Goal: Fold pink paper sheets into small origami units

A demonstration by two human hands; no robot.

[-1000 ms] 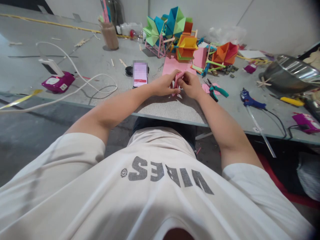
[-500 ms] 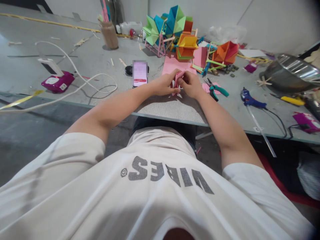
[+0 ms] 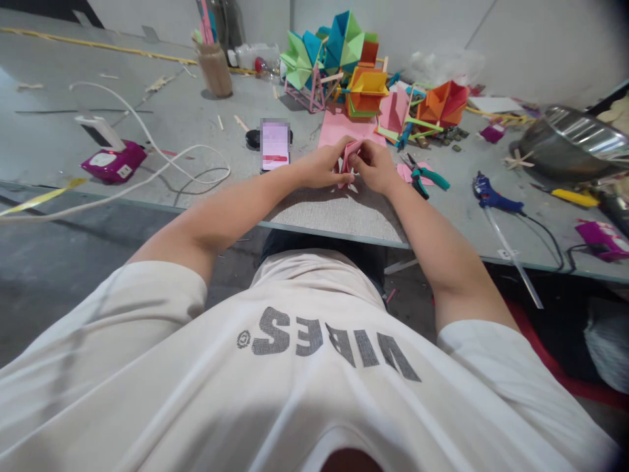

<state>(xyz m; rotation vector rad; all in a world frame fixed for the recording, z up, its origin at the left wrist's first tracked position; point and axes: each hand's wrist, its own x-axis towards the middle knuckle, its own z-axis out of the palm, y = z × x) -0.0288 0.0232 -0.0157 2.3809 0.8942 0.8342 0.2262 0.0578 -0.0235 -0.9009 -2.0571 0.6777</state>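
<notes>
Pink folded paper (image 3: 352, 153) is held up between the person's two hands, just above the near edge of the grey desk (image 3: 196, 131). The left hand (image 3: 330, 164) is clamped on one side of it, fingers on top and thumb below; the right hand (image 3: 372, 165) is clamped on the other side. Beyond them lies a flat pink sheet (image 3: 334, 128), with orange, green and blue paper shapes (image 3: 346, 42) behind it. To the right are pliers (image 3: 426, 177) with teal handles, near pink scraps (image 3: 405, 172), then a blue glue gun (image 3: 495, 196) and a metal bowl (image 3: 570, 147). On the left sit a phone (image 3: 275, 144) and, farther out, a purple socket block (image 3: 114, 162).
</notes>
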